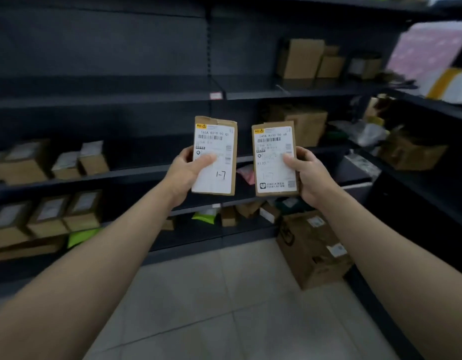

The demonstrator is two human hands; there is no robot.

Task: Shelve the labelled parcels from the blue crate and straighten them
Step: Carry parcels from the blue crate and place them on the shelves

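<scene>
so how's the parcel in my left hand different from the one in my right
The left parcel has a code starting T63A; the right parcel starts T40A. The handwritten 1-7 is bold on the left parcel, faint on the right parcel. The right parcel's label carries a printed logo at the bottom; the left parcel's is blank there. Both are flat brown cardboard with white labels, gripped upright by the left hand and right hand.

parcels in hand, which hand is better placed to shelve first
Probably left: the left hand grips the left parcel beside a bare shelf stretch; the right parcel, in the right hand, fronts a pink packet.
</scene>
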